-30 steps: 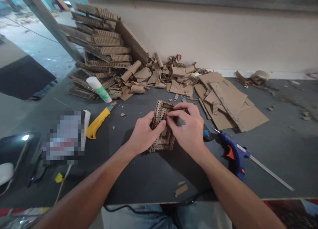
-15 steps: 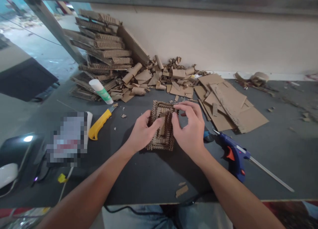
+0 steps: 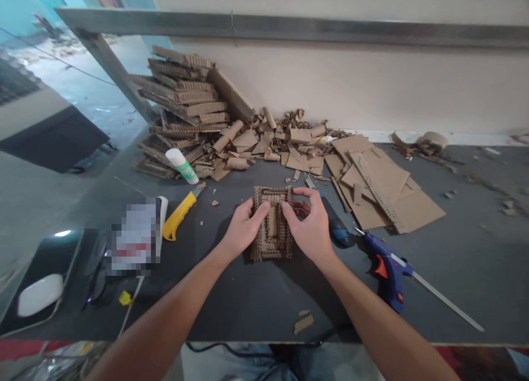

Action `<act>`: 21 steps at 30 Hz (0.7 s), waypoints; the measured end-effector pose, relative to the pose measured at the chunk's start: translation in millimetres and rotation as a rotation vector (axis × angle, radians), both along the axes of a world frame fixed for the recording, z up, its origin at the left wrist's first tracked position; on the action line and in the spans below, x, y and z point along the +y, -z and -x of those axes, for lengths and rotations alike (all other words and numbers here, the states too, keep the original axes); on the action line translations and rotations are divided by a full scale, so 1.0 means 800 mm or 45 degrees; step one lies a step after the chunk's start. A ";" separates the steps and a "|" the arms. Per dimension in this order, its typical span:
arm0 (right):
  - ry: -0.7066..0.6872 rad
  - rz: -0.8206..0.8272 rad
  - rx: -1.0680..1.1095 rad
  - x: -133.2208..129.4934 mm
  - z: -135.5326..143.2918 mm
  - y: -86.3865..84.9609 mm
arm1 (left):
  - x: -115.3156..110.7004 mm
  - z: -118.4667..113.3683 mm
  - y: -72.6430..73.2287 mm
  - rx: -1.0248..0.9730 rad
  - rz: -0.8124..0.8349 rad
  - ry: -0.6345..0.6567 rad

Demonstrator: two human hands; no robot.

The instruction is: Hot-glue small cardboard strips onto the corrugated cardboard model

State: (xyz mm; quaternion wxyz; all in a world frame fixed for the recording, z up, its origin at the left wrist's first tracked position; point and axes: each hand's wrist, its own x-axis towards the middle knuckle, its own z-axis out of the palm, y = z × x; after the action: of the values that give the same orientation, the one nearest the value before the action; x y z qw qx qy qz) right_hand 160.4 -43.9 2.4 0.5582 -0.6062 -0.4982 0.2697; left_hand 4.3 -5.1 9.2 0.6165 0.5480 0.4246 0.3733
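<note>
Between my hands is a small rectangular corrugated-cardboard frame (image 3: pixel 273 250), built of nested strips around a recessed middle. My left hand (image 3: pixel 243 227) grips its left side, thumb on the inner strips and fingers along the outer edge. On the opposite side, my right hand (image 3: pixel 309 221) holds it with the thumb on the inner edge and the fingers behind the far right corner. A blue-handled tool (image 3: pixel 339 232) lies partly hidden behind my right hand. Close by on the right rests a blue glue gun (image 3: pixel 384 260) with a long glue stick in its back.
A yellow box cutter (image 3: pixel 179 216) and a white-green tube (image 3: pixel 182 166) lie on the left. Behind them rises a stack of cardboard pieces (image 3: pixel 198 97), beside loose scraps (image 3: pixel 264 139). Flat cardboard sheets (image 3: pixel 384 183) spread at right. A phone (image 3: pixel 45 260) carries a white case (image 3: pixel 40 295).
My view has tilted up and shifted slightly left. The right hand has moved from the frame's upper right to a fuller grip on its side, and the frame now sits straighter.
</note>
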 end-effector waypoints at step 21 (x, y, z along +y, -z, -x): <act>-0.046 0.025 0.022 0.006 -0.002 -0.004 | 0.008 0.011 0.003 -0.040 0.194 0.113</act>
State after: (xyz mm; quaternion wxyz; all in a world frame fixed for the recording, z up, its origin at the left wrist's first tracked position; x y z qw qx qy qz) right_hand 161.6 -38.7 5.8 0.5515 -0.6002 -0.5016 0.2897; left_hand -4.2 1.5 6.5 0.6789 0.5119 0.4173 0.3208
